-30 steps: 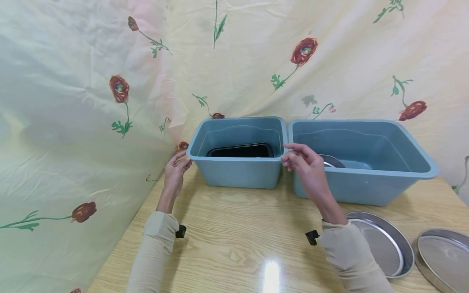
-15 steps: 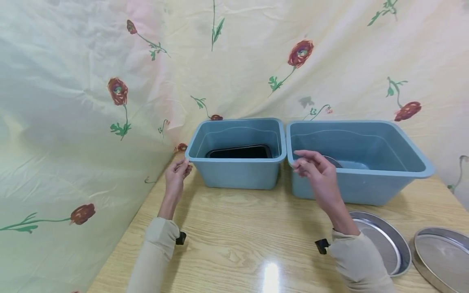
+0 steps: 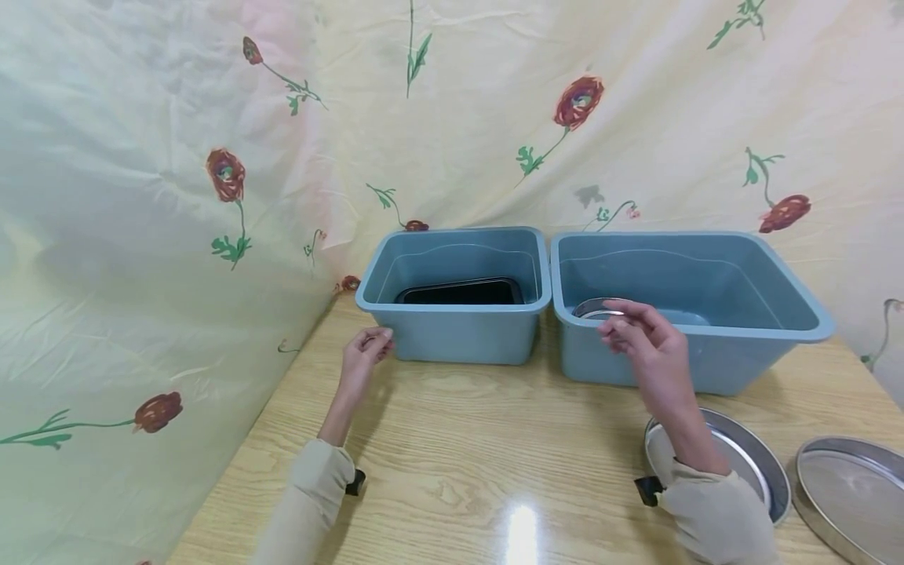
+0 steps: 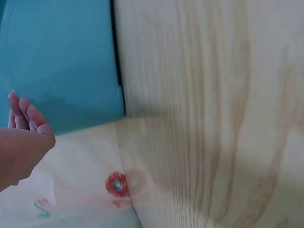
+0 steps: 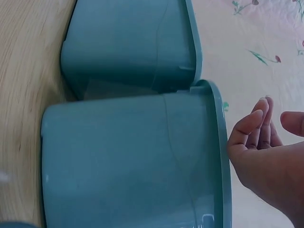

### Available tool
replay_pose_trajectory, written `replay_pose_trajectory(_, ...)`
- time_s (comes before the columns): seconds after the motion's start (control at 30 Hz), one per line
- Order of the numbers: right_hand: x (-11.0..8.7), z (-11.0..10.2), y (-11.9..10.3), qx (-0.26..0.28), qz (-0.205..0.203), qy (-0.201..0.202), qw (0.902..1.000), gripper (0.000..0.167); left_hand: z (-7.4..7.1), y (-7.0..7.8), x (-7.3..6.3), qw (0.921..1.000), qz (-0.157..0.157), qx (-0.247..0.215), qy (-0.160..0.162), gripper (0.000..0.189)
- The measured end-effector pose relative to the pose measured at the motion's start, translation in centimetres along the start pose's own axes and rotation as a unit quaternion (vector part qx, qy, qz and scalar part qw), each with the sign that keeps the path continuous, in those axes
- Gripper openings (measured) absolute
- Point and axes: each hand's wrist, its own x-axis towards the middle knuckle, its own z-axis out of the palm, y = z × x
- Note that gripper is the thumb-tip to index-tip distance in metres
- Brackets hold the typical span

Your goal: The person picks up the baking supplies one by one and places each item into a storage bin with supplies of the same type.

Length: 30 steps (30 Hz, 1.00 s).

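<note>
Two blue plastic bins stand side by side at the back of the table. Inside the left bin [image 3: 459, 333] lies a black tray [image 3: 462, 293]. A shiny round metal pan [image 3: 589, 308] shows inside the right bin [image 3: 720, 353], partly hidden by my right hand. My left hand [image 3: 362, 357], fingers loosely bent, is just in front of the left bin's front left corner and holds nothing. Close to the front rim of the right bin, my right hand [image 3: 650, 353] hovers with relaxed fingers and nothing in them; the right wrist view shows its thumb apart from the fingers.
Two round metal pans lie on the wooden table [image 3: 459, 455] at the right: a nearer-to-centre pan [image 3: 766, 463], partly behind my right forearm, and a far-right pan [image 3: 858, 494]. A flowered cloth [image 3: 466, 141] hangs behind the bins and along the left side.
My right hand has moved right, from the left bin's rim to the right bin's front. My left hand has come off the left bin's corner, moving down and slightly right.
</note>
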Motion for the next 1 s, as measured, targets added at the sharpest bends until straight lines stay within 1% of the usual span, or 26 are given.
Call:
replay_pose_trajectory(0.13, -0.3, -0.9, -0.1, -0.01, 0.004, 0.004, 0.9999, 0.022, 1.4, -0.2, -0.9, 0.9983, 0.013, 0.042, -0.036, 0.023)
replay_pose_trajectory(0.2, -0.5, -1.4, -0.1, -0.016, 0.005, 0.004, 0.9999, 0.022, 2.1, -0.3, -1.4, 0.9969, 0.019, 0.053, -0.055, 0.023)
replay_pose_trajectory(0.3, -0.8, -2.0, 0.0, -0.023, 0.004, 0.007, 0.9997, 0.022, 3.1, -0.4, -2.1, 0.9944, 0.033, 0.052, -0.086, 0.024)
replay_pose_trajectory(0.47, -1.2, -3.1, 0.2, -0.016, 0.002, 0.013, 0.9998, 0.022, 4.7, -0.3, -3.3, 0.9872, 0.059, 0.045, -0.141, 0.026)
replay_pose_trajectory(0.6, -1.6, -3.8, 0.4, -0.003, -0.003, 0.029, 0.9996, 0.022, 5.7, -0.1, -4.2, 0.9806, 0.066, 0.046, -0.179, 0.029)
replay_pose_trajectory(0.73, -1.8, -4.6, 0.5, 0.008, -0.01, 0.042, 0.999, 0.022, 6.7, -0.1, -4.9, 0.972, 0.074, 0.052, -0.217, 0.032)
replay_pose_trajectory(0.87, -2.1, -5.4, 0.4, -0.001, -0.011, 0.051, 0.9986, 0.021, 7.9, -0.2, -5.4, 0.9657, 0.081, 0.055, -0.241, 0.03)
replay_pose_trajectory(1.0, -2.4, -6.2, 0.4, -0.024, -0.003, 0.06, 0.9979, 0.022, 8.9, -0.5, -5.8, 0.9636, 0.079, 0.064, -0.247, 0.025)
